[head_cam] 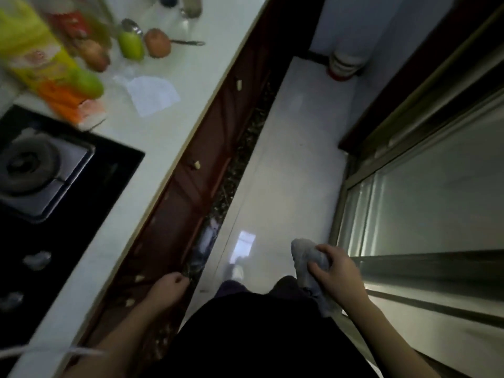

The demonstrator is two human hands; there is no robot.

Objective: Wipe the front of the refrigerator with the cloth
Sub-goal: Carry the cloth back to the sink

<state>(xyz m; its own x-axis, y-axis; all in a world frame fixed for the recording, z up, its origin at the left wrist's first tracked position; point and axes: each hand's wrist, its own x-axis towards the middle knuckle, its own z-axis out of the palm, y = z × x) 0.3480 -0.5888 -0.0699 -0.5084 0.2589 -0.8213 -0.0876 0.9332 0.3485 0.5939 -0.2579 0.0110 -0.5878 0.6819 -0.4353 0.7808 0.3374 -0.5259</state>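
Floor [289,165] open; right hand [336,271] grips cloth [305,255].

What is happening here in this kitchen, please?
A person stands between the counter and a steel-fronted refrigerator. The right hand grips a bunched grey cloth close to the refrigerator front, but the blurred view does not show whether the cloth touches it. The left hand hangs loosely curled and empty beside the dark red cabinet doors. Fruit and bottles sit on the counter, untouched.
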